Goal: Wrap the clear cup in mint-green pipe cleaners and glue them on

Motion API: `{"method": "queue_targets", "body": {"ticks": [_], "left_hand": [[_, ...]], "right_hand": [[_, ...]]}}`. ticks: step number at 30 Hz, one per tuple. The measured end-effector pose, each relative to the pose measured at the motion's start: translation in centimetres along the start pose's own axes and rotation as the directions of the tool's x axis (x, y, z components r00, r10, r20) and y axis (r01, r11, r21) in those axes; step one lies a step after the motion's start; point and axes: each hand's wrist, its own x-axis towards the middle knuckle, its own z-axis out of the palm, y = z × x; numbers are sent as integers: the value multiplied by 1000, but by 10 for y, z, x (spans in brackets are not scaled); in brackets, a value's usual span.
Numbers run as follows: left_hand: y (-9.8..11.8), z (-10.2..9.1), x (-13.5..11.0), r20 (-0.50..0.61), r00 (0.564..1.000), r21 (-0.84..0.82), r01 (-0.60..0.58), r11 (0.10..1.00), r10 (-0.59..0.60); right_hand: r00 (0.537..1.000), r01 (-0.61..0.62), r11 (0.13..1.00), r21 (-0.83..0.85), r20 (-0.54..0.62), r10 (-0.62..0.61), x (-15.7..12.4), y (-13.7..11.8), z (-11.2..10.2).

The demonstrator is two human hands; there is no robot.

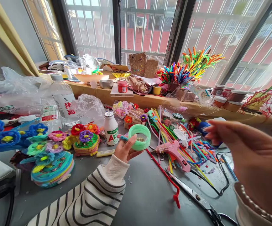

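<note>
My left hand point(124, 151), in a striped sleeve, is closed around a mint-green ring-shaped pot point(140, 145) with ridged, coiled-looking sides. It is tilted so that its hollow inside faces me. A short teal bit point(123, 138) shows by the fingers. Raised at the right, my right hand point(239, 138) has its fingertips pinched together; whatever they hold, if anything, cannot be made out. Between the hands, a pink hot glue gun point(175, 153) lies on the table with a clear glue stick in its back. Scissors point(197, 196) and a red pipe cleaner point(165, 177) lie nearer me.
At the left stand pipe-cleaner flowers on round bases point(53, 171) and a white bottle point(111, 128). Loose pipe cleaners point(159, 125) lie behind the glue gun, whose black cord point(206, 182) runs right. Paint jars point(234, 97) line the sill.
</note>
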Motion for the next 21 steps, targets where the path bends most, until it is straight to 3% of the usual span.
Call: {"method": "queue_targets", "body": {"ticks": [2, 5, 9, 12, 15, 18, 21], "left_hand": [[0, 0, 0, 6, 1000, 7, -6, 1000, 6], [1, 1, -2, 7, 1000, 8, 2, 1000, -2], [2, 1, -3, 8, 1000, 17, -6, 1000, 6], [2, 2, -3, 5, 1000, 23, -13, 1000, 13], [2, 2, -3, 4, 1000, 23, 4, 1000, -4], [2, 3, -3, 0, 1000, 23, 11, 1000, -11], [0, 3, -4, 9, 1000, 21, -14, 1000, 14]], "right_hand": [[982, -5, 996, 90, 188, -12, -8, -17, 20], [957, -26, 979, 201, 289, -34, -11, -23, 35], [952, -46, 973, 228, 304, -26, -12, -16, 32], [972, -87, 944, 319, 233, 11, -13, -15, 20], [979, -33, 884, 466, 193, -65, -14, -23, 9], [939, 20, 898, 440, 300, -168, -17, -31, 7], [900, -4, 941, 337, 411, -144, -19, -35, 15]]}}
